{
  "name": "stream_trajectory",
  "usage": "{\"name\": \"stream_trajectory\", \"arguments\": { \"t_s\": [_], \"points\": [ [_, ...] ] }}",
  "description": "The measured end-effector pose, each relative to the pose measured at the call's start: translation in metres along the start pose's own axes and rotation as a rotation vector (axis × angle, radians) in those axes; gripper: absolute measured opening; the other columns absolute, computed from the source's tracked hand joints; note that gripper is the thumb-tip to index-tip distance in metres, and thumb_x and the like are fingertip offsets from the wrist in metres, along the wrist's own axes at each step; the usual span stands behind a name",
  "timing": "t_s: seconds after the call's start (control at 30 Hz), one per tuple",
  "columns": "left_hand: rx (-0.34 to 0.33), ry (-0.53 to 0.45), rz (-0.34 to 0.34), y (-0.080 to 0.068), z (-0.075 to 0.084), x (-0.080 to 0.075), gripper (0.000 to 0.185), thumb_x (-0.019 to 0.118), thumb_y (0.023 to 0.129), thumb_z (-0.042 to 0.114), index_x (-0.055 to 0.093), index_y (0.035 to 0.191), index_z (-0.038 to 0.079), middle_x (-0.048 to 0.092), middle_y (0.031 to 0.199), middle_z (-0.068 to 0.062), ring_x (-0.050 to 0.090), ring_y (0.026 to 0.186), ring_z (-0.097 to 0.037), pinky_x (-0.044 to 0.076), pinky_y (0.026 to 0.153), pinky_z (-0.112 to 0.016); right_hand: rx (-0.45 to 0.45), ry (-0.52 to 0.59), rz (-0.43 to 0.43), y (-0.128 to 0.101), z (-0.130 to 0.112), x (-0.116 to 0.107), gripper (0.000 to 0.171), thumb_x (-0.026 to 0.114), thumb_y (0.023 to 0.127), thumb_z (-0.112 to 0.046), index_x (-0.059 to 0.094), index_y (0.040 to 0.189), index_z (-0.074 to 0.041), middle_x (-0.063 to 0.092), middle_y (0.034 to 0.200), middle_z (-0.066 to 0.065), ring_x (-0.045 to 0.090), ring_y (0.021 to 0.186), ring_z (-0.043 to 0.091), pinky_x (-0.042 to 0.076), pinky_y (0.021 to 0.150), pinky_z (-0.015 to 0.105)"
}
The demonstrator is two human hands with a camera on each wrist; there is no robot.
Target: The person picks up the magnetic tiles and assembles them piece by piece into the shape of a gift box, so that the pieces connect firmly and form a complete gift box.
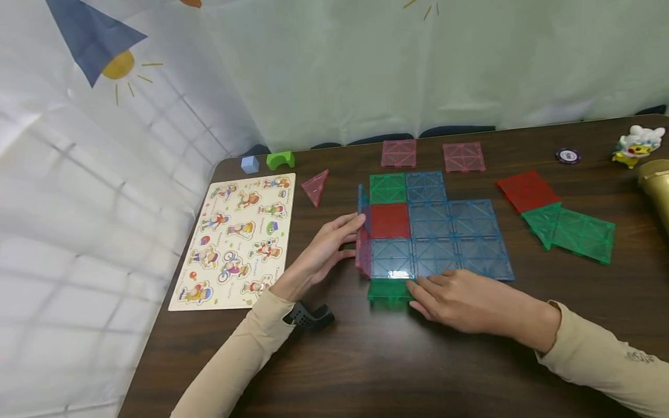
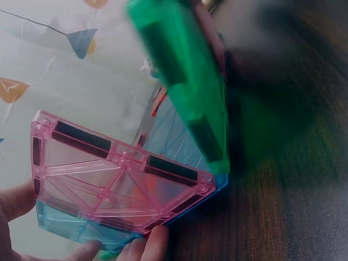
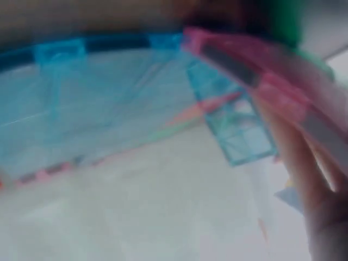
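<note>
Head view: your right hand (image 1: 470, 302) lies flat, fingers straight, against the upright green tile (image 1: 389, 288) at the tile mat's (image 1: 455, 232) near edge; your left hand (image 1: 326, 249), fingers extended, props the standing pink tile (image 1: 363, 255). Uneven pressure could topple either wall.

Left wrist view: only here do the pink tile's magnets show, fingertips (image 2: 149, 244) touching its edge.

Right wrist view: blurred, adds nothing reliable.

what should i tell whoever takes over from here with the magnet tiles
Left hand: open, fingers against the upright pink tile on the left edge of the flat tile grid.
Right hand: open, lying on the grid's near edge, fingertips at the green tile being raised there.
Done: grid laid flat, left side tiles standing.
Left: other walls likely still to fold up; spare tiles lie behind and to the right.
</note>
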State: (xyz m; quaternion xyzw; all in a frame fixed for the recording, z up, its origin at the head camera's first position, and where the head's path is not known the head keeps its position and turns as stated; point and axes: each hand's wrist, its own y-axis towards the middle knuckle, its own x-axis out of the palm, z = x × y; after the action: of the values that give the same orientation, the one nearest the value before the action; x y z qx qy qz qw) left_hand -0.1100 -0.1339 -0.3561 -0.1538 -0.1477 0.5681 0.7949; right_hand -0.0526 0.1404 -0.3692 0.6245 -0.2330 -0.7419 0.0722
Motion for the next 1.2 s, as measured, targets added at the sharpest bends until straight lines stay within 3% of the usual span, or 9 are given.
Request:
{"name": "stream_trajectory", "arguments": {
  "t_s": [0.2,0.4,0.5,0.6,0.73,0.87,1.0,1.07,1.2],
  "points": [
    [0.002,0.01,-0.011,0.001,0.0,0.002,0.06,0.049,0.111,0.035,0.035,0.16,0.004,0.054,0.148,-0.019,0.051,0.134,-0.031,0.048,0.108,-0.045,0.063,0.184,0.07,0.006,0.02,-0.001,0.041,0.031,0.117,-0.029,0.058,0.095,-0.008,0.057,0.064,-0.008,0.05,0.049,0.001,0.039,0.044,0.015],
    [0.017,0.034,-0.007,0.002,-0.001,0.005,0.062,0.049,0.111,0.037,0.034,0.16,0.003,0.054,0.148,-0.019,0.051,0.135,-0.033,0.049,0.107,-0.046,0.175,0.27,-0.014,0.01,0.029,-0.002,0.032,0.046,0.114,-0.031,0.053,0.088,-0.014,0.037,0.062,-0.016,0.029,0.054,-0.005,0.026,0.047,0.013],
    [0.024,0.044,-0.008,0.002,0.0,0.006,0.062,0.05,0.11,0.038,0.034,0.16,0.003,0.054,0.148,-0.019,0.051,0.134,-0.032,0.051,0.104,-0.044,0.226,0.296,-0.079,0.012,0.03,-0.004,0.023,0.057,0.11,-0.029,0.056,0.091,-0.015,0.043,0.064,-0.016,0.033,0.055,-0.004,0.03,0.048,0.014],
    [0.031,0.048,-0.008,0.002,0.0,0.007,0.062,0.051,0.11,0.037,0.035,0.159,0.003,0.054,0.148,-0.019,0.052,0.133,-0.032,0.053,0.101,-0.042,0.277,0.29,-0.094,0.011,0.031,-0.009,0.022,0.058,0.11,-0.031,0.065,0.1,-0.013,0.061,0.071,-0.013,0.049,0.058,-0.003,0.044,0.052,0.018],
    [0.039,0.048,-0.011,0.003,-0.002,0.007,0.062,0.05,0.11,0.038,0.036,0.159,0.002,0.055,0.147,-0.019,0.053,0.133,-0.032,0.053,0.101,-0.041,0.419,0.251,-0.066,-0.002,0.042,-0.024,0.028,0.057,0.109,-0.032,0.07,0.117,-0.008,0.077,0.097,0.002,0.073,0.079,0.014,0.061,0.066,0.039],
    [0.04,0.053,0.0,0.002,-0.003,0.007,0.062,0.05,0.11,0.039,0.037,0.158,0.001,0.055,0.147,-0.019,0.052,0.133,-0.032,0.053,0.102,-0.043,0.708,0.247,-0.114,-0.025,0.064,-0.038,0.031,0.059,0.108,-0.026,0.068,0.127,-0.003,0.075,0.114,0.018,0.073,0.088,0.029,0.06,0.07,0.052],
    [0.039,0.058,0.007,0.002,-0.005,0.007,0.062,0.05,0.11,0.039,0.037,0.157,0.001,0.054,0.147,-0.019,0.051,0.134,-0.032,0.051,0.104,-0.045,0.982,0.321,-0.219,-0.051,0.081,-0.041,0.038,0.056,0.11,-0.022,0.06,0.134,0.007,0.072,0.116,0.028,0.07,0.082,0.028,0.056,0.072,0.054],
    [0.042,0.06,0.007,0.002,-0.005,0.007,0.062,0.049,0.111,0.039,0.038,0.157,0.001,0.053,0.147,-0.019,0.051,0.134,-0.033,0.051,0.105,-0.046,1.05,0.354,-0.249,-0.06,0.085,-0.039,0.043,0.054,0.111,-0.021,0.056,0.136,0.013,0.071,0.113,0.031,0.067,0.076,0.026,0.055,0.07,0.051],
    [0.05,0.062,0.006,0.003,-0.006,0.007,0.062,0.049,0.111,0.04,0.038,0.157,0.001,0.053,0.148,-0.019,0.051,0.135,-0.033,0.05,0.106,-0.047,1.128,0.44,-0.248,-0.067,0.082,-0.035,0.052,0.05,0.112,-0.024,0.045,0.145,0.016,0.063,0.128,0.039,0.069,0.094,0.046,0.055,0.08,0.06]
  ]
}}
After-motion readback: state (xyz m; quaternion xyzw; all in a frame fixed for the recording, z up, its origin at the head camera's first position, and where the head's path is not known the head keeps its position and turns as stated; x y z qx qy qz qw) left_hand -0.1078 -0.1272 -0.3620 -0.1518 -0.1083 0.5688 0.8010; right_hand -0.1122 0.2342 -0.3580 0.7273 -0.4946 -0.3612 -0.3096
